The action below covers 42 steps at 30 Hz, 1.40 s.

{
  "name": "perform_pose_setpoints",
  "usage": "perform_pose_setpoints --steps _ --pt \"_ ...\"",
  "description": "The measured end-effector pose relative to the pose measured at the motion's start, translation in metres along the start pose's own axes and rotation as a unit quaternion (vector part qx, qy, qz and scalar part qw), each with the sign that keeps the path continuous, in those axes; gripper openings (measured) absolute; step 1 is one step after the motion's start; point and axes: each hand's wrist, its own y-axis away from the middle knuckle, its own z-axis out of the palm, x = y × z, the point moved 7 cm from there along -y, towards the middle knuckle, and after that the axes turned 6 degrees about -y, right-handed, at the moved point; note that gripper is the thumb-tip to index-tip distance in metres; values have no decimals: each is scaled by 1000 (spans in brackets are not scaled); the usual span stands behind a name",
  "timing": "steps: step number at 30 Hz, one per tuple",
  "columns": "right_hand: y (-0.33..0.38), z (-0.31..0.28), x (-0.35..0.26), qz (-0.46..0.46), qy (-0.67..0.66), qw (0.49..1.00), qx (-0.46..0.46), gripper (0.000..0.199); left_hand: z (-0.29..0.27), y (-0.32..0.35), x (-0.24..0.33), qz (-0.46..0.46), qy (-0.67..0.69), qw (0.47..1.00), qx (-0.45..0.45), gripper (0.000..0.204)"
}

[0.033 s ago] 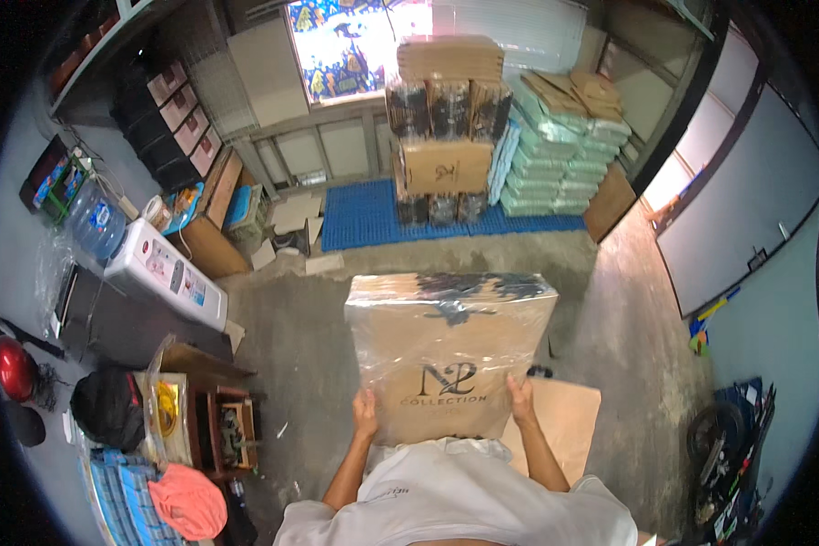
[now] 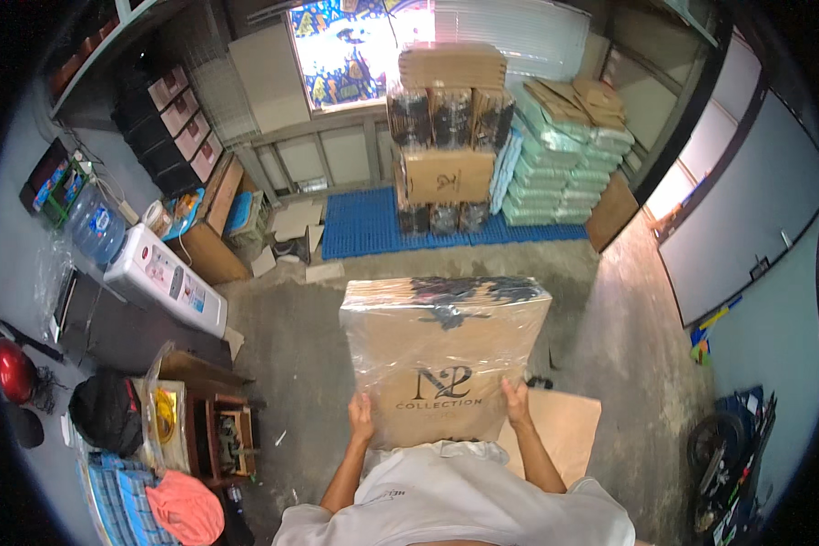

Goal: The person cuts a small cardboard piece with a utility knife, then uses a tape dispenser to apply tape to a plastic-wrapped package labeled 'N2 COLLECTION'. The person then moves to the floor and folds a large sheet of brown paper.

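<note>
A large bundle of flat brown cardboard (image 2: pixel 441 344), wrapped in clear film, stands upright against my body. Dark printing marks its front, and layered edges with black patches show along its top. My left hand (image 2: pixel 361 419) grips its left side low down, while my right hand (image 2: pixel 517 401) holds the right side at about the same height. Both thumbs lie toward the printed face; the other fingers are mostly hidden behind the edges. Partly behind my right forearm, a flat sheet of brown cardboard (image 2: pixel 564 428) lies low on the right.
Ahead, wrapped cardboard bundles (image 2: pixel 449 177) are stacked on a blue plastic pallet (image 2: pixel 359 218). Pale green packs (image 2: pixel 564 187) are piled beside them. A water dispenser (image 2: pixel 168 278) and a wooden cabinet (image 2: pixel 218 428) stand left. On the right are a door (image 2: pixel 746 209) and a folded wheeled item (image 2: pixel 733 455).
The cardboard bundle has shifted very slightly left in view, with both hands still on it. The background sits a little lower.
</note>
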Motion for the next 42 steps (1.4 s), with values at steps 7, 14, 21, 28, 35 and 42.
perform_pose_setpoints --steps 7,14,21,28,35,42 --pt "-241 73 -80 76 35 985 -153 59 37 -183 107 -23 -28 999 40 62" --pt "-408 90 -87 117 -147 974 -126 64 109 -330 142 -64 -7 998 11 68" --pt "-550 93 -98 51 -265 961 -54 65 180 -540 193 16 -31 994 -104 73" --pt "-681 133 -176 -42 -496 865 -63 54 184 -717 438 292 165 902 -273 101" --pt "-840 224 -321 -108 -514 851 -20 51 92 -805 417 310 177 933 53 55" --pt "-1063 333 -437 -118 -563 818 -35 46 142 -788 150 -91 74 993 2 49"
